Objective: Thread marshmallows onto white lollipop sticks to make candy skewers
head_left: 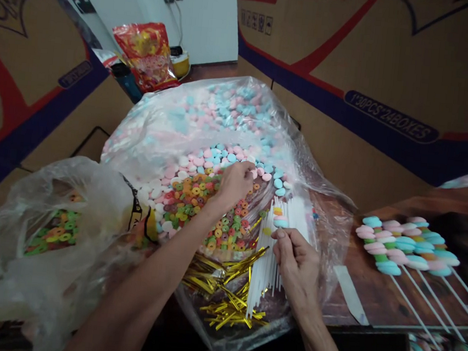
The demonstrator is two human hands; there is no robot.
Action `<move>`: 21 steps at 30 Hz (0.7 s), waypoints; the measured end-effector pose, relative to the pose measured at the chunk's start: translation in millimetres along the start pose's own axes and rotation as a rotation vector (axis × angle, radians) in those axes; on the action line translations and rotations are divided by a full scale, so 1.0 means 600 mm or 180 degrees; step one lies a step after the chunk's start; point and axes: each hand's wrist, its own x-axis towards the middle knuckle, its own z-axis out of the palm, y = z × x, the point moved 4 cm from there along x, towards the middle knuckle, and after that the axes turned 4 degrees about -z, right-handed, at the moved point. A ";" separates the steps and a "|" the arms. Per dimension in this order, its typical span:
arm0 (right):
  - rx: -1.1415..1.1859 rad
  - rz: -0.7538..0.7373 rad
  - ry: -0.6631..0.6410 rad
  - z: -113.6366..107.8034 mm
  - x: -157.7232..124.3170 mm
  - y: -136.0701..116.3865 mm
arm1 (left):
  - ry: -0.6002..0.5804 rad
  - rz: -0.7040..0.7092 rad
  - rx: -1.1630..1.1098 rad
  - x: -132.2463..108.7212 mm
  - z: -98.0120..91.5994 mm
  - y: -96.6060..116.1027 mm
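Note:
My left hand (236,183) reaches into the loose pink, blue and white candies (219,156), its fingertips bent down at their edge; what they pinch, if anything, is too small to tell. Closed around a stick, my right hand (297,259) holds a candy skewer (281,221) with blue, pink and yellow-orange pieces near its top. Under and beside the skewer lies a bundle of white sticks (260,277). Colourful ring gummies (194,196) are heaped below my left hand. Gold twist ties (233,310) lie in front of them.
Finished candy skewers (405,244) lie in a group on the wooden table (395,301) at right. A plastic bag of ring gummies (59,225) stands at left. Large cardboard boxes (377,62) wall in both sides. A red candy packet (146,54) is at the back.

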 end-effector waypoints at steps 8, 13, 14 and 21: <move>-0.0282 -0.0167 -0.0206 0.005 -0.003 0.018 | -0.0323 -0.0026 -0.1115 -0.018 -0.022 -0.041; -0.0279 -0.0158 -0.0289 0.008 -0.005 0.028 | -0.0063 0.0306 0.0360 -0.017 -0.016 -0.022; -0.0278 -0.0154 -0.0303 0.008 -0.005 0.029 | -0.0091 0.0372 0.0483 -0.017 -0.013 -0.017; -0.0340 -0.0185 -0.0339 0.008 -0.007 0.029 | -0.0152 0.0464 0.1196 -0.017 0.005 -0.005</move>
